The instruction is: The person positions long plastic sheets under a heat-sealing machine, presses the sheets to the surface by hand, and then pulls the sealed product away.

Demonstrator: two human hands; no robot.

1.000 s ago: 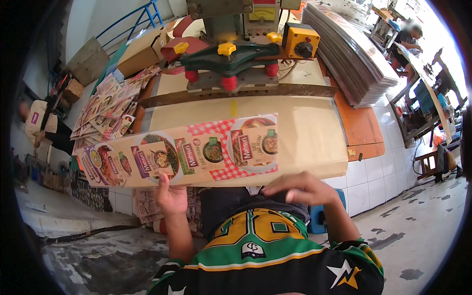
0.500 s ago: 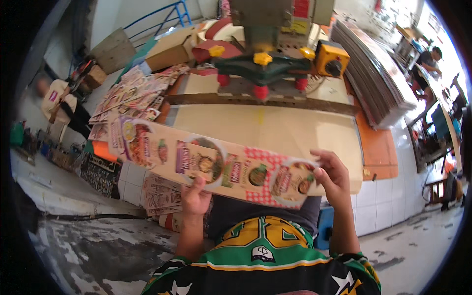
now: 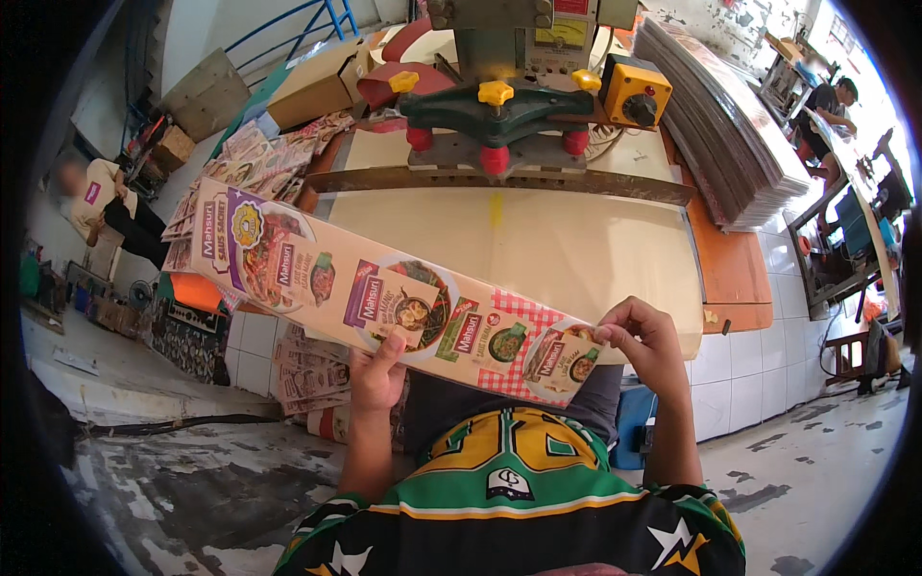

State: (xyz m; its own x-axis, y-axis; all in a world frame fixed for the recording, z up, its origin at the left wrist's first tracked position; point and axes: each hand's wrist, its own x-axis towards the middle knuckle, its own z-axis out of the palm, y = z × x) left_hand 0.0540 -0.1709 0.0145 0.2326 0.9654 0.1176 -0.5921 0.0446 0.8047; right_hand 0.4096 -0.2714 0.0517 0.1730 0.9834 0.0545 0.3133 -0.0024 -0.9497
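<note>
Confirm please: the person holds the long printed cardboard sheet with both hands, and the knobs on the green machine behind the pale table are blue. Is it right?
Not quite. The head view shows yellow and red knobs on the green machine, not blue ones. The rest stands: the left hand and the right hand hold the long printed cardboard sheet, in front of the pale table.

Workshop interior seen from above, in bright daylight.
A pale work surface (image 3: pixel 576 250) fronted with white square tiles (image 3: pixel 740 384) carries a green press machine with yellow and red knobs (image 3: pixel 499 106). A grey stack of flat sheets (image 3: pixel 720 125) lies at right, above an orange panel (image 3: pixel 725 269). The stained grey concrete floor (image 3: pixel 173 480) spreads below; blue metal railing (image 3: pixel 307 24) stands upper left.
</note>
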